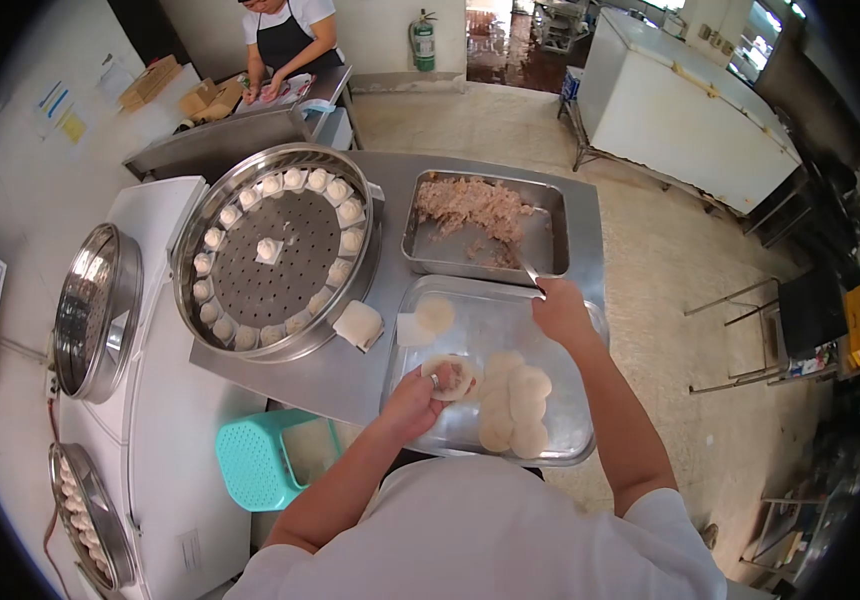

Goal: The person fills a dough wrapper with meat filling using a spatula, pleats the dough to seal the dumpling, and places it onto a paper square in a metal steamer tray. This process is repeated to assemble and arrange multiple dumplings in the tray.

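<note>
My left hand (418, 398) cups a round dough wrapper (450, 378) with a dab of meat filling in its middle, held over the near steel tray (470, 440). My right hand (560, 310) grips a thin utensil (530, 272) whose tip reaches toward the far tray of minced meat filling (470, 203). Several flat dough rounds (512, 400) lie overlapping in the near tray, and one more (434, 314) lies apart at its far left corner.
A large perforated steamer pan (280, 330) ringed with finished dumplings sits left of the trays. A folded white cloth (358, 325) lies beside it. More steamer trays (95, 310) stand at far left, a teal basket (265, 458) below. Another person (285, 45) works at a far counter.
</note>
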A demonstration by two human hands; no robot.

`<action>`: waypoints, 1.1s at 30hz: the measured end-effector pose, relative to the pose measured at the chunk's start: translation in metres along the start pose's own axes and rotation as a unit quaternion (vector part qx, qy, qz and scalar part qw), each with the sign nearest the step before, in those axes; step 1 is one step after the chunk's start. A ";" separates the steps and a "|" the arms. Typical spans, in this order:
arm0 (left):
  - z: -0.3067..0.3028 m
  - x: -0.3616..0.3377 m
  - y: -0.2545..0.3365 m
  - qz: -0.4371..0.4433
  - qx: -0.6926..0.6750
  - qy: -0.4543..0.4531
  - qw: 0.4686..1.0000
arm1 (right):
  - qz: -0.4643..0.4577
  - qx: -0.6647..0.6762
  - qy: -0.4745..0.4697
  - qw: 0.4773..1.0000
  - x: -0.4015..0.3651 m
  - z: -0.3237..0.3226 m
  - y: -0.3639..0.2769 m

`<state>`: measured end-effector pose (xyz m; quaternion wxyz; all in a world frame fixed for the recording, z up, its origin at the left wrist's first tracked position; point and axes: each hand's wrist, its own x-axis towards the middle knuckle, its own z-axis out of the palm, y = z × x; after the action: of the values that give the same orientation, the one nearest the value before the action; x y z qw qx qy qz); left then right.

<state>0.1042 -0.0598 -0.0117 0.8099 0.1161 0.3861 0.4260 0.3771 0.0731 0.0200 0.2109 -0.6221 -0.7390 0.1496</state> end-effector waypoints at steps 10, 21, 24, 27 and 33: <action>0.042 -0.024 -0.022 0.036 -0.051 -0.014 0.998 | 0.009 0.193 0.114 0.974 -0.021 0.007 0.001; 0.040 -0.040 -0.083 0.046 -0.059 0.084 0.994 | 0.237 0.574 -0.216 0.753 -0.214 0.021 -0.053; 0.029 -0.045 -0.088 0.052 0.022 -0.005 0.998 | 0.229 0.550 -0.196 0.779 -0.217 0.024 -0.065; 0.029 -0.061 -0.078 0.084 0.077 0.010 0.993 | 0.200 0.507 -0.178 0.819 -0.217 0.024 -0.083; -0.013 -0.093 -0.070 0.154 0.125 0.042 0.979 | 0.177 0.522 -0.129 0.825 -0.236 0.050 -0.139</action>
<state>0.1053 -0.1767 -0.0075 0.6968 0.2569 0.4474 0.4983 0.2654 -0.1822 0.0138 0.3770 -0.5143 -0.4486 0.6262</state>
